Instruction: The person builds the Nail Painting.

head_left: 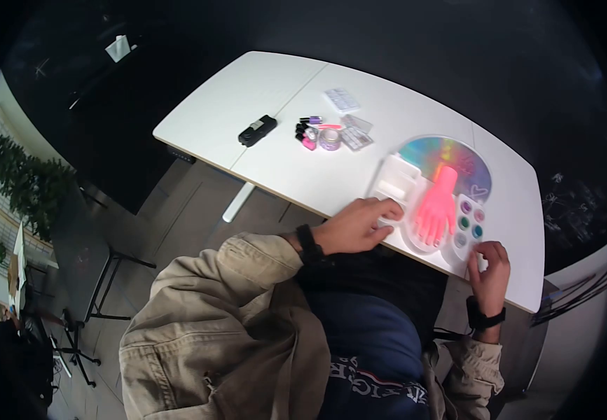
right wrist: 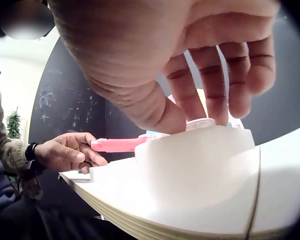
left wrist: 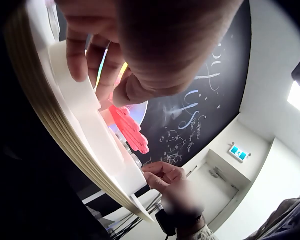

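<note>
A pink rubbery model hand (head_left: 435, 213) lies on a white moulded tray (head_left: 405, 168) at the table's front edge. My left hand (head_left: 361, 225) is over the tray's left end, its fingers loosely bent and apart from the thumb. Small pots of coloured glitter (head_left: 464, 222) sit in the tray's right end. There my right hand (head_left: 492, 273) has its thumb and fingers around a small round pot (right wrist: 201, 123), seen close in the right wrist view; the hand hides much of it. A shiny rainbow disc (head_left: 415, 148) lies behind the model hand.
Nail polish bottles (head_left: 308, 143), a glitter jar (head_left: 330, 141) and clear boxes (head_left: 356, 137) are grouped left of the tray. Another clear case (head_left: 342, 100) lies behind them. Farther left is a black strap-like object (head_left: 258, 131). The tabletop's front edge (right wrist: 110, 212) runs under my wrists.
</note>
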`<state>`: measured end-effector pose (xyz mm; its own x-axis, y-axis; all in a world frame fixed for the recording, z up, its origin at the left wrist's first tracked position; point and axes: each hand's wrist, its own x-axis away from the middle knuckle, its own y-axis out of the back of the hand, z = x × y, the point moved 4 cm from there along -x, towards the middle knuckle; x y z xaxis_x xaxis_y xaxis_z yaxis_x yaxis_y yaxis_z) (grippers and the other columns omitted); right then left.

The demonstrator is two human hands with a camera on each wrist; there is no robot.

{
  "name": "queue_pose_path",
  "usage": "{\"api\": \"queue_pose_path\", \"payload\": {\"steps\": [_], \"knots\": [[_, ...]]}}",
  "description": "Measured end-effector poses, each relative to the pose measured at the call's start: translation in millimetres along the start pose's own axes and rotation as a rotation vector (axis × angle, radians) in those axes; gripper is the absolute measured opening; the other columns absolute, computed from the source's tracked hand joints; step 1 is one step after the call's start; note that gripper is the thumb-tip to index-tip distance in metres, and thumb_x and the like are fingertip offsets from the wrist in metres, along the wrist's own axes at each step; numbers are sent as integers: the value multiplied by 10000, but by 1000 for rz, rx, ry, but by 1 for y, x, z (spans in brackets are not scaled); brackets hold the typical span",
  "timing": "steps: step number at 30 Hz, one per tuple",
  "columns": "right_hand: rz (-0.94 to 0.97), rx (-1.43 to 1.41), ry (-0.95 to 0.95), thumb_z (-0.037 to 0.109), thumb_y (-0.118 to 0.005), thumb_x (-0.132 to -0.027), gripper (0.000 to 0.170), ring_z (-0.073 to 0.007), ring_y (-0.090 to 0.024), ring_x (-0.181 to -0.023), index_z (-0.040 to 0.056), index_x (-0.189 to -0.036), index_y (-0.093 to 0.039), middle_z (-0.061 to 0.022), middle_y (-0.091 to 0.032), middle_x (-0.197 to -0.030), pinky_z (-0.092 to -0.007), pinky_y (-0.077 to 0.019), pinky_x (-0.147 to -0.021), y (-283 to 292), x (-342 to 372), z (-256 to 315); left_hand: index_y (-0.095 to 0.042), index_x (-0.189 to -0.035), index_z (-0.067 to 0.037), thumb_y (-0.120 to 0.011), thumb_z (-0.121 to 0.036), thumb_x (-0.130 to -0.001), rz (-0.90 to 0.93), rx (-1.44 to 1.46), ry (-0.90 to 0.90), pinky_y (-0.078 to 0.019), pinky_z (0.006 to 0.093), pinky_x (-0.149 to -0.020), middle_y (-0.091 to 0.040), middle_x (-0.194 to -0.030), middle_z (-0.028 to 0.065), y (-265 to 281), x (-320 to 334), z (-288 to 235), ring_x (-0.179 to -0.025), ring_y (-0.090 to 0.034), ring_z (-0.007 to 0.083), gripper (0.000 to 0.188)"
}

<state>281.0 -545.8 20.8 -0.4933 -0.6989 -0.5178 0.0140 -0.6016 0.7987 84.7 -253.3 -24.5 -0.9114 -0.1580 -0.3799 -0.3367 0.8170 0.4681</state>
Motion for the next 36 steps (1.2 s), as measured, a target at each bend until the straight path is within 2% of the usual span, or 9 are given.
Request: {"api": "queue_pose_path", "payload": {"steps": [5, 9, 13, 16, 23, 26, 27, 30, 36], "knots": [[-34, -20, -86, 26, -779, -916, 122, -379, -704, -952, -13, -1019, -727, -175, -709, -1026, -449, -581, -829, -3, 6, -3, -671, -1403, -25, -740, -49, -1032, 1, 65, -22, -664, 356, -852, -764, -1294, 173, -5, 1, 3, -1163, -779, 300, 378], [-194, -101, -79, -4, -789, -908, 128, -377, -702, -955, -12, -1021, -729, -174, -702, -1038, -445, -580, -825, 14, 13, 16, -690, -1421, -34, -740, -7, -1024, -74, -50, 2, -648, 336, -859, -772, -1275, 146, 11, -10, -3, -1159, -776, 258, 400], [-245, -171, 98, -30, -820, -870, 165, -355, -696, -934, 1, -1010, -739, -154, -701, -1026, -437, -575, -794, 17, 22, 44, -725, -1324, -45, -746, 20, -1020, -364, -218, -172, -626, 298, -862, -784, -1314, 89, 80, -33, -2, -1130, -760, 178, 311], [-209, -230, 132, -34, -827, -853, 169, -346, -691, -909, 13, -992, -741, -134, -704, -1019, -426, -572, -771, 18, 30, 52, -718, -1269, -13, -736, 2, -1036, -462, -383, -127, -644, 313, -852, -805, -1226, 111, 135, -58, -1, -1096, -761, 173, 234], [-197, -289, 262, -8, -849, -827, 177, -298, -685, -874, 46, -972, -762, -79, -696, -973, -404, -576, -739, 6, 32, 54, -705, -1356, -29, -888, -151, -930, -227, -690, 137, -659, 448, -895, -782, -1309, 170, 165, -96, 59, -1132, -773, 300, 479], [-202, -288, 271, 0, -850, -826, 168, -302, -683, -867, 51, -955, -754, -76, -696, -970, -406, -577, -741, 5, 32, 50, -705, -1425, -57, -939, -208, -865, -62, -863, 132, -654, 467, -907, -767, -1322, 199, 163, -92, 76, -1127, -775, 336, 626], [-207, -292, 271, 0, -850, -826, 168, -303, -683, -867, 51, -954, -753, -77, -696, -969, -407, -577, -741, 5, 32, 48, -720, -1444, -71, -941, -223, -836, -18, -829, 228, -646, 465, -915, -762, -1320, 225, 165, -89, 84, -1102, -783, 353, 664], [-215, -297, 259, -5, -848, -832, 162, -298, -682, -868, 46, -949, -749, -76, -699, -967, -405, -574, -738, 7, 31, 43, -754, -1352, -33, -939, -178, -789, 58, -736, 295, -622, 468, -1019, -775, -1315, 240, 164, -83, 91, -1169, -762, 421, 611], [-214, -289, 261, -15, -849, -834, 165, -294, -682, -869, 40, -950, -745, -75, -702, -971, -400, -574, -733, 5, 30, 42, -772, -1315, -58, -900, -144, -816, 82, -821, 303, -626, 480, -997, -802, -1215, 248, 160, -82, 96, -1120, -779, 431, 521]]}}
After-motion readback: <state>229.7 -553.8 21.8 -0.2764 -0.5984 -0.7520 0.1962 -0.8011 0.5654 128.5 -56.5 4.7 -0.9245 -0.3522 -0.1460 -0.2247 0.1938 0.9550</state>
